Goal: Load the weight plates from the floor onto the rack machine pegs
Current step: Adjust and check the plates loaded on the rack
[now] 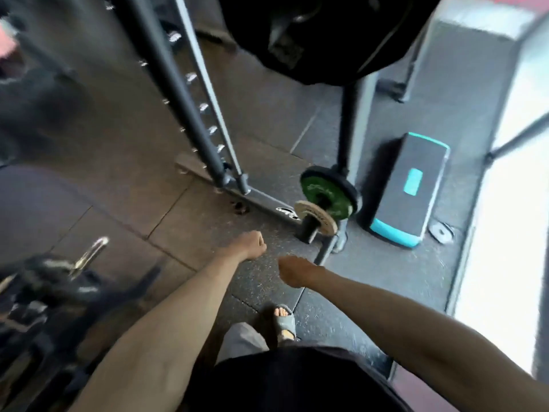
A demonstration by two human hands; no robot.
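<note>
The green weight plate (334, 191) sits on a low black peg (309, 228) of the rack machine (190, 114) right of the frame's centre. A smaller tan weight plate (319, 220) sits on the same peg just in front of it. Raised lettering rings both plates but is too blurred to read, and so is a white marking on the rack's base rail beside them. A large black plate (312, 37) hangs at the top of the frame. A small grey plate (442, 232) lies flat on the floor at the right, just beside a black and teal step platform (411, 185). Both bare arms reach forward in the lower middle. The left hand (252, 243) is clenched with nothing in it, and the right hand (294, 272), just below and right of it, has its fingers curled under, also grasping nothing. Neither touches a plate.
</note>
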